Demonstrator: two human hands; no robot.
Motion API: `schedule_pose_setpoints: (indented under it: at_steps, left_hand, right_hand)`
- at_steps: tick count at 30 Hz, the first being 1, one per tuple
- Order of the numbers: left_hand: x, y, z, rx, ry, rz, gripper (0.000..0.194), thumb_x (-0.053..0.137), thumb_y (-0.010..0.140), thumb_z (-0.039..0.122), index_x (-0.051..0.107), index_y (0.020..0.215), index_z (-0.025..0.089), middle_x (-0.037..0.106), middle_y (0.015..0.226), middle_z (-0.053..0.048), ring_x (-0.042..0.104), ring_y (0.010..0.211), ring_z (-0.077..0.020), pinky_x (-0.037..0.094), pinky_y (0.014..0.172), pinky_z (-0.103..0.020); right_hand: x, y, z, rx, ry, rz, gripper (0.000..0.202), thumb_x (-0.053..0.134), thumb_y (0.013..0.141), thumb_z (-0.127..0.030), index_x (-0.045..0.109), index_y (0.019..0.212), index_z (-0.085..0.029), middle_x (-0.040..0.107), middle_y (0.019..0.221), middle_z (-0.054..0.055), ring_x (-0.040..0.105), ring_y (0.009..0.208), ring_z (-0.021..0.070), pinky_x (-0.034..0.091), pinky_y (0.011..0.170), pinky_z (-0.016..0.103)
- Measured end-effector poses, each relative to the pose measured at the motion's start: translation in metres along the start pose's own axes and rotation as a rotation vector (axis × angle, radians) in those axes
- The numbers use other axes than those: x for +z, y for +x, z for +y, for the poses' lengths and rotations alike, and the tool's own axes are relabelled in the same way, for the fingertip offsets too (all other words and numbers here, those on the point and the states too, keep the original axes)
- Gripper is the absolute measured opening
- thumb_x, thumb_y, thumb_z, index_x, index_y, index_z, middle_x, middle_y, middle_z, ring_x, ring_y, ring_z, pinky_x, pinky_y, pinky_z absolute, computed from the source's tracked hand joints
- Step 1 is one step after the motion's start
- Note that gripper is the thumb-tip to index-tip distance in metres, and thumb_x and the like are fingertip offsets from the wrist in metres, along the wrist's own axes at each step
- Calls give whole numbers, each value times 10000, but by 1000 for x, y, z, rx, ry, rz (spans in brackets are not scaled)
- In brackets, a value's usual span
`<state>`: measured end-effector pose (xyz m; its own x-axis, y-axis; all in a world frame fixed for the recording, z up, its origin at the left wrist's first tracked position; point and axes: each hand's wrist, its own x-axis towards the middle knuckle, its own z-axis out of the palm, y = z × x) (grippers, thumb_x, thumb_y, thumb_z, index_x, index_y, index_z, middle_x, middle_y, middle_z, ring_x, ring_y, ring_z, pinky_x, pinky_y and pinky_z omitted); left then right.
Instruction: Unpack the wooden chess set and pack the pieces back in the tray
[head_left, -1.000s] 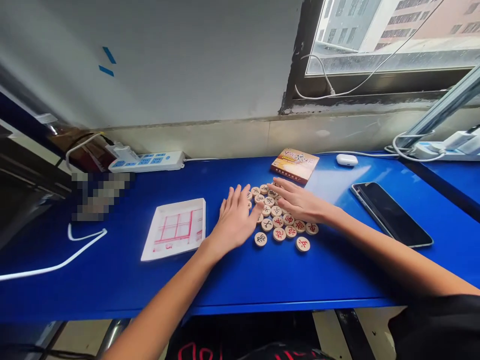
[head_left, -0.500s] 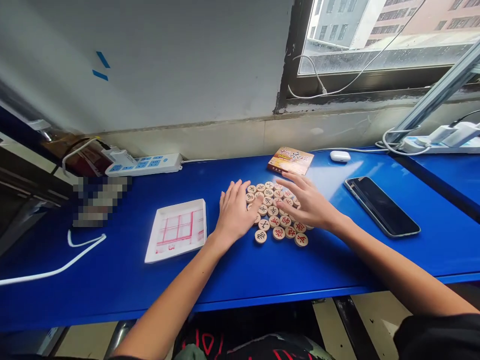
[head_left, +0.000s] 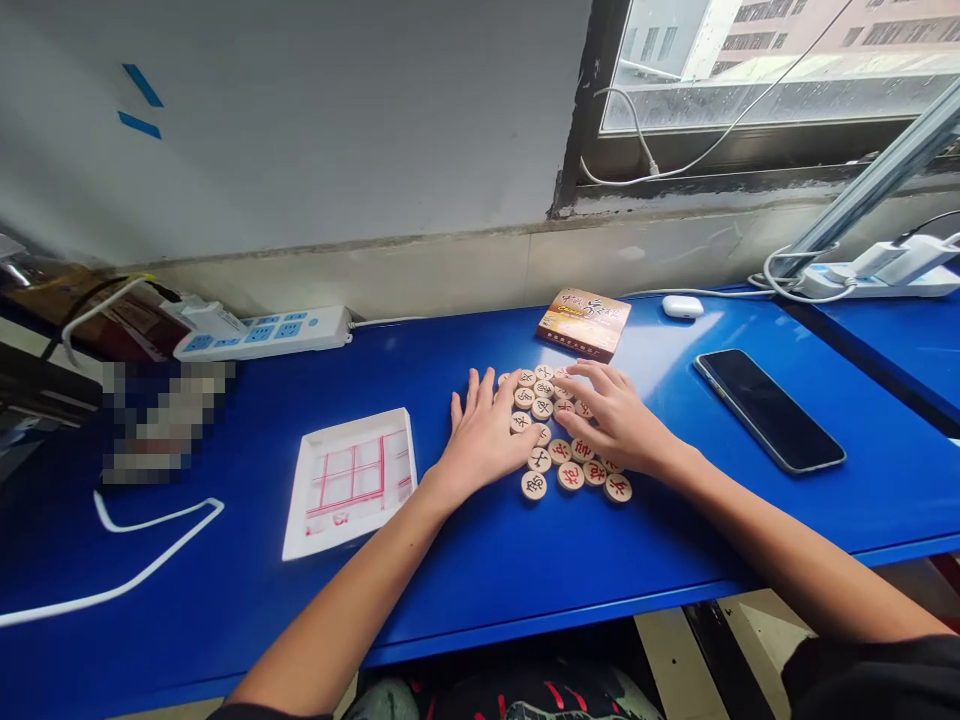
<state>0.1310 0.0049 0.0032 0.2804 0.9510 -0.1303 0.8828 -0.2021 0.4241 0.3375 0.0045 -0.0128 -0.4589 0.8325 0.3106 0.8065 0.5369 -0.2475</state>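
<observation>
Round wooden Chinese chess pieces (head_left: 559,451) with black or red characters lie in a flat cluster on the blue table. At the cluster's left side rests my left hand (head_left: 487,430), fingers spread, its thumb over a few pieces. My right hand (head_left: 619,420) lies across the right side, fingers apart and slightly bent, covering several pieces. Neither hand has a piece lifted. One black-marked piece (head_left: 533,486) and a red-marked piece (head_left: 618,488) sit at the near edge of the cluster. Pieces beneath both palms are hidden.
A white box tray (head_left: 295,500) with red grid lines stands left of my left arm. Behind the pieces is a brown printed box lid (head_left: 583,322). To the right lie a phone (head_left: 769,410) and a white earbud case (head_left: 682,307). A power strip (head_left: 262,335) sits at the back left.
The camera view has shifted a little. My left thumb now reaches further over the pieces, and my right fingers are more bent. The pieces remain clustered between my hands.
</observation>
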Motion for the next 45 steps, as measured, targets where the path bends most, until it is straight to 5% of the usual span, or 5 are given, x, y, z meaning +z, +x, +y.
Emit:
schedule_pose_setpoints:
  at_steps: [8, 18, 26, 34, 45]
  left_hand:
    - [3, -3, 1, 61, 38, 20, 658, 456, 888, 514, 225, 1480, 342, 105, 1579, -89, -18, 1446, -300, 94, 1116, -606]
    - [4, -13, -2, 146, 88, 20, 538, 341, 954, 493, 332, 1453, 292, 147, 1573, -40, 97, 1447, -252, 155, 1157, -499]
    - [4, -14, -3, 176, 76, 30, 522, 367, 954, 434, 344, 1447, 265, 177, 1566, -38, 161, 1438, -247, 173, 1157, -495]
    - [8, -18, 1, 178, 119, 61, 547, 282, 969, 487, 317, 1461, 251, 168, 1567, -50, 147, 1440, -252, 149, 1155, -522]
    - [17, -28, 15, 140, 154, 113, 547, 303, 962, 478, 348, 1444, 221, 231, 1551, -78, 181, 1431, -263, 190, 1140, -533]
  right_hand:
    - [-5, -4, 5, 28, -44, -56, 514, 316, 949, -517, 479, 1336, -221, 501, 1321, 135, 397, 1281, 300, 347, 1047, 509]
    - [-15, -62, -20, 7, -171, -243, 616, 268, 963, -525, 161, 1509, -261, 199, 1549, 58, 152, 1432, 282, 206, 1122, 567]
    - [-13, -46, -23, 3, -148, -243, 538, 290, 957, -536, 268, 1467, -367, 180, 1559, 56, 163, 1426, 308, 223, 1089, 606]
    - [-2, -17, 12, 201, 0, -100, 614, 153, 971, -521, 157, 1512, -230, 197, 1551, 91, 183, 1422, 278, 270, 1116, 536]
    - [8, 1, 10, 74, 28, -269, 689, 164, 962, -563, 217, 1496, -131, 174, 1552, 119, 115, 1435, 267, 216, 1149, 503]
